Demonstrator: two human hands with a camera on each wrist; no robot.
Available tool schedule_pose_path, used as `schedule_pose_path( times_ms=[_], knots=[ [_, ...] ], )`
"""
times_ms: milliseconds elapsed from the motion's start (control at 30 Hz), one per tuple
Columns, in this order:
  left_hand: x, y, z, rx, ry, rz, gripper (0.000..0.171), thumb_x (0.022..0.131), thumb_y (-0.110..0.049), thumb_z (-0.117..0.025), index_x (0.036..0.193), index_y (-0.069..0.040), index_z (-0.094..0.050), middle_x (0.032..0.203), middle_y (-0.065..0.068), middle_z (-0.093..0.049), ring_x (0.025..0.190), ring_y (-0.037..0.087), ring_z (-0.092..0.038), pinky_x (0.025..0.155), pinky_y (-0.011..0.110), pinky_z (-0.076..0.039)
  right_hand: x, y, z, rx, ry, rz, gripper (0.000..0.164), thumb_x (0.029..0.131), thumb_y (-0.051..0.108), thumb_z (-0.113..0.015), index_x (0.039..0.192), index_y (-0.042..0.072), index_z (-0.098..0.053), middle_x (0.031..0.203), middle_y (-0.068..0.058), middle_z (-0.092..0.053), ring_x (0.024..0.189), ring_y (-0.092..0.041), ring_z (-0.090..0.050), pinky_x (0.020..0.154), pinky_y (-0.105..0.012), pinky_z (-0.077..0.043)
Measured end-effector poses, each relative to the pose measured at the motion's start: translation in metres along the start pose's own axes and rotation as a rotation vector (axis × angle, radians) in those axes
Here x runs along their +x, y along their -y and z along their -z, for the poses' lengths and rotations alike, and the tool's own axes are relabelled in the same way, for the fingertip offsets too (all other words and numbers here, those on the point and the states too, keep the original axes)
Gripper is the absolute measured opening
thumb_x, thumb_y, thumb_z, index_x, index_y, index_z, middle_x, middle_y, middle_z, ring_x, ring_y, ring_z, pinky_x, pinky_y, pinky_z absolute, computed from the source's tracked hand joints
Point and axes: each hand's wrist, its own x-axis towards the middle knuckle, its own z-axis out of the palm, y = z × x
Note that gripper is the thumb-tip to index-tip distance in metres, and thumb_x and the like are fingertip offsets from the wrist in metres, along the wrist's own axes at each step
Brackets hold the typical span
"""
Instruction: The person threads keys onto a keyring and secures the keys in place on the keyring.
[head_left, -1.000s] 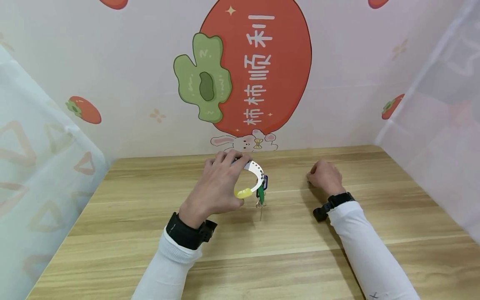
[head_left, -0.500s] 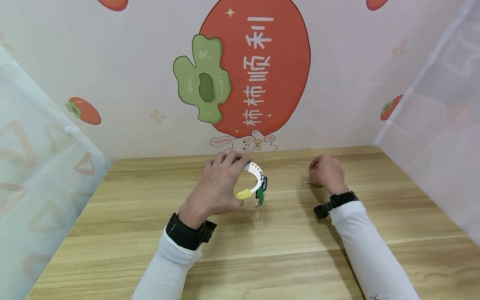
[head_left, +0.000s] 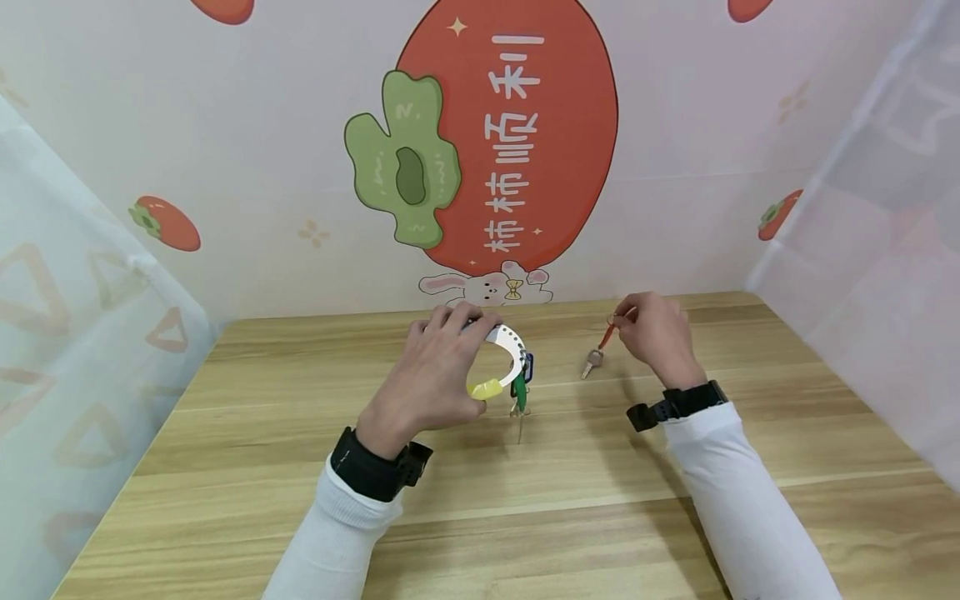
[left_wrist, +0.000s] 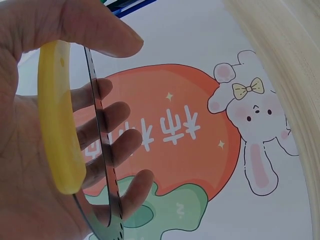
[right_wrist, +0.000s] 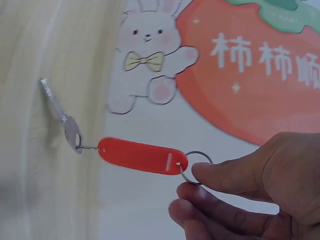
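My left hand [head_left: 427, 375] holds a large metal key ring [head_left: 513, 342] upright over the table, thumb at one side and fingers around the other. The ring is flat with a row of small holes and has a yellow grip [left_wrist: 59, 120]. From its right side hang a green key tag [head_left: 520, 390], a dark blue tag [head_left: 529, 367] and a key pointing down. Further right, my right hand [head_left: 660, 340] pinches a small split ring [right_wrist: 201, 153] between thumb and fingertips. A red key tag [right_wrist: 140, 156] hangs from it, with a silver key [right_wrist: 73, 134] at the tag's far end.
Both hands are above a wooden table [head_left: 540, 533]. A printed backdrop [head_left: 285, 150] with a large persimmon and a rabbit rises behind its back edge. Pale cloth [head_left: 82, 358] hangs along the left, and another curtain [head_left: 885, 250] along the right.
My right hand has risen from the tabletop, bringing up the red key tag and key, which now hang in view. My left hand and the large key ring stay in place.
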Motion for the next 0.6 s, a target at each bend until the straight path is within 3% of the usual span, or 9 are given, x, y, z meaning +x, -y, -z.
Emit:
schedule_pose_path(
  times_ms=[233, 600],
  knots=[
    [0.0, 0.0, 0.0, 0.005, 0.0, 0.001, 0.087, 0.051, -0.029, -0.077, 0.131, -0.022, -0.045, 0.124, 0.001, -0.044, 0.112, 0.023, -0.039, 0.087, 0.048, -0.034, -0.005, 0.02, 0.011, 0.031, -0.05, 0.084, 0.014, 0.088, 0.016, -0.054, 0.091, 0.009, -0.066, 0.08, -0.006, -0.065, 0.066, -0.019, -0.058, 0.061, -0.036, -0.04],
    [0.001, -0.001, 0.0, 0.001, 0.002, -0.001, 0.084, 0.05, -0.029, -0.077, 0.128, -0.022, -0.046, 0.124, 0.001, -0.044, 0.113, 0.023, -0.039, 0.087, 0.048, -0.034, -0.013, 0.047, 0.021, 0.095, -0.1, 0.19, 0.012, 0.084, 0.008, -0.058, 0.088, 0.01, -0.069, 0.078, -0.002, -0.065, 0.067, -0.017, -0.057, 0.062, -0.033, -0.042]
  ],
)
